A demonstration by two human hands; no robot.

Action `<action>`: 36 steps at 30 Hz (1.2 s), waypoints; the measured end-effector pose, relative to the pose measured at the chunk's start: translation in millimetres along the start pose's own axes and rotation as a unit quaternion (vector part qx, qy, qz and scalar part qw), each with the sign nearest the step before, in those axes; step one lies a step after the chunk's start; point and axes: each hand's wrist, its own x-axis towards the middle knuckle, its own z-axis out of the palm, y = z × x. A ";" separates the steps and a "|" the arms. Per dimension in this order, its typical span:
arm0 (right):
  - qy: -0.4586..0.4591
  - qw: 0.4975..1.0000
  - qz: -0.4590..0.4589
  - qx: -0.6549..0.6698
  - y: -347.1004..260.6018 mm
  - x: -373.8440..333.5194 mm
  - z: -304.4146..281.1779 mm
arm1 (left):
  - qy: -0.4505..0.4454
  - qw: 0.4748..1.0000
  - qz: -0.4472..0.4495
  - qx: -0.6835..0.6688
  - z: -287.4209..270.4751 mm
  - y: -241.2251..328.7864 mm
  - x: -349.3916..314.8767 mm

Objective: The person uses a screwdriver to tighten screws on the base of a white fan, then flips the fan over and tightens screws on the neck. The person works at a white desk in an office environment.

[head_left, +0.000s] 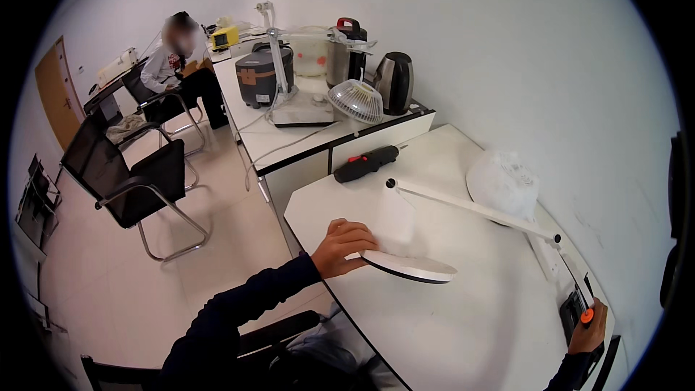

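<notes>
My left hand (pixel 342 247) grips the near-left edge of a lamp head (pixel 416 266), a flat white disc with a dark rim, tilted above the white table. A white bracket (pixel 394 221) appears to join it to a long white lamp arm (pixel 470 208) with black joints at both ends. At the table's right edge, my right hand (pixel 590 329) is closed around a small orange-ended thing (pixel 587 316), beside the lower part of the lamp arm (pixel 575 275). Dark parts (pixel 572 311) lie there, partly hidden by the fingers.
A black cordless screwdriver (pixel 366 164) and a white plastic bag (pixel 504 185) lie on the table (pixel 463 333). Behind stand a kettle (pixel 394 83), a rice cooker (pixel 265 76) and a wire-guarded lamp (pixel 356 101). Left are a chair (pixel 137 181) and a seated person (pixel 181 65).
</notes>
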 end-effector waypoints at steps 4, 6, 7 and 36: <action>0.029 0.999 -0.031 0.027 -27.0 10.6 -15.2 | 0.037 0.996 0.023 0.073 3.9 -18.1 -13.0; 0.026 0.999 -0.035 0.033 -28.9 7.0 -21.7 | 0.042 0.994 0.023 0.095 7.3 -26.6 -15.6; 0.025 0.998 -0.032 0.044 -30.3 3.2 -22.8 | 0.046 0.993 0.027 0.105 6.4 -29.1 -15.7; -0.030 0.989 -0.014 0.145 -79.7 -69.3 -25.7 | -0.161 0.904 0.194 0.346 8.8 -94.6 34.0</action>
